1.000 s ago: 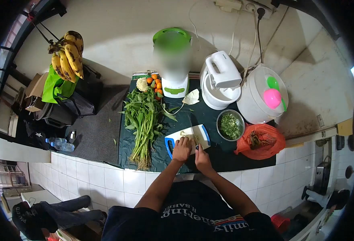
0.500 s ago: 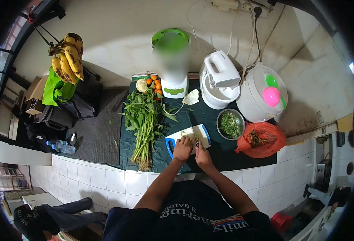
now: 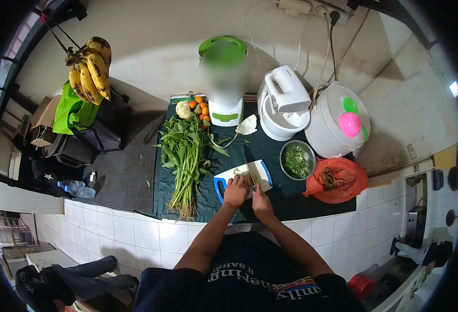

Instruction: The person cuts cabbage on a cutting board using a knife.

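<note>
A white chopping board [image 3: 263,176] with blue ends lies near the table's front edge. My right hand [image 3: 261,205] is closed round the handle of a knife [image 3: 250,170], whose blade points away from me across the board. To the left of the blade, my left hand [image 3: 236,191] presses down on the board with bent fingers; what lies under them is hidden. Small pale green chopped pieces [image 3: 257,180] are beside the blade. A metal bowl [image 3: 312,167] of chopped greens stands to the right of the board. Left of it lies a bunch of leafy greens [image 3: 184,156] with roots.
At the back are a green-and-white appliance [image 3: 226,112], a stand mixer [image 3: 285,106] and a large white container [image 3: 333,127]. Tomatoes [image 3: 204,111] and a cauliflower piece [image 3: 183,109] sit behind the greens. A red plastic bag [image 3: 343,195] lies right. Bananas [image 3: 95,73] hang left. Another person [image 3: 47,286] is at lower left.
The knife's blade now shows more plainly, pointing away across the board beside my left fingers. My right hand has shifted slightly. The view has moved a little.
</note>
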Motion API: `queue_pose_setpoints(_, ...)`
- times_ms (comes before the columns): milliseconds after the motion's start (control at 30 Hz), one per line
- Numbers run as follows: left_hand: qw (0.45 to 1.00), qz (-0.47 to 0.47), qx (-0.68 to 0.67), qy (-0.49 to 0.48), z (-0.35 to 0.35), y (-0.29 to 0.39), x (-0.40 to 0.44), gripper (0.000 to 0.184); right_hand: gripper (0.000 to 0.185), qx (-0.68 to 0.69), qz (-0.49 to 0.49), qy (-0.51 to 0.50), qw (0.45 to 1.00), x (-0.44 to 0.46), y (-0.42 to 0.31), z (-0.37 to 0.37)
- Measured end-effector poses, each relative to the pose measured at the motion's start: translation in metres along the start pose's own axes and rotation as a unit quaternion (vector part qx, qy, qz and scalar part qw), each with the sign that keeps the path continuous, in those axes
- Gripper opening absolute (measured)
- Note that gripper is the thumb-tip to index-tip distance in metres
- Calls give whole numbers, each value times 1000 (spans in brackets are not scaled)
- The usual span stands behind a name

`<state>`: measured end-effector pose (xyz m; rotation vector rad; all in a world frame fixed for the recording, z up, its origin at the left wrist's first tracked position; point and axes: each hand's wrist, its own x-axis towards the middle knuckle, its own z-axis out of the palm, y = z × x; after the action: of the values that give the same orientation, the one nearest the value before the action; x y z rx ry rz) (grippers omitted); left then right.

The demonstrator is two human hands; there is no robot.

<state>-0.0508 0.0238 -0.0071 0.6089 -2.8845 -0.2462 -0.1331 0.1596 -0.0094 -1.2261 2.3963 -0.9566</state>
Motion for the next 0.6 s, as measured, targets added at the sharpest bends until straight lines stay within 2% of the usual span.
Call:
queue_pose_setpoints(33, 1000, 0, 0, 1, -1, 1, 0, 35, 46, 10, 28, -14, 999, 5, -2, -3)
queue_pose_setpoints(100, 995, -66, -69, 38, -1, 3, 2, 24, 44, 19, 55, -27, 998, 9, -4, -8)
queue_pose_setpoints(167, 991, -84, -103, 29, 4, 2, 13, 20, 37, 10, 106, -22, 994, 11, -1, -8)
queue_pose_setpoints(233, 985, -101, -139, 15, 4, 5, 16, 17, 35, 9, 118, -18, 993, 10, -2, -14)
queue_pose_setpoints(300, 958, -178, -222, -34, 2, 6, 24, 16, 33, 5, 124, -12, 992, 14, -1, -23)
queue_pose_setpoints(333, 958, -176, -223, -31, 1, 5, 29, 16, 33, 7, 107, -3, 994, 16, -2, -27)
queue_pose_setpoints(400, 895, -245, -371, -33, 5, 7, 25, 13, 33, 8, 95, 2, 995, 9, -3, -30)
queue_pose_setpoints(433, 894, -246, -373, -34, 9, 8, 21, 13, 33, -17, 60, 27, 998, 8, -2, -31)
queue_pose_setpoints(500, 887, -215, -404, 63, 6, 6, 18, 23, 33, -39, 21, 47, 998, 8, -6, -35)
queue_pose_setpoints(533, 887, -218, -402, 65, 0, 5, 18, 23, 34, -66, -9, 57, 996, 7, -9, -37)
queue_pose_setpoints(600, 925, -146, -332, 114, -20, 10, 8, 40, 35, -88, -34, 62, 994, 4, -17, -42)
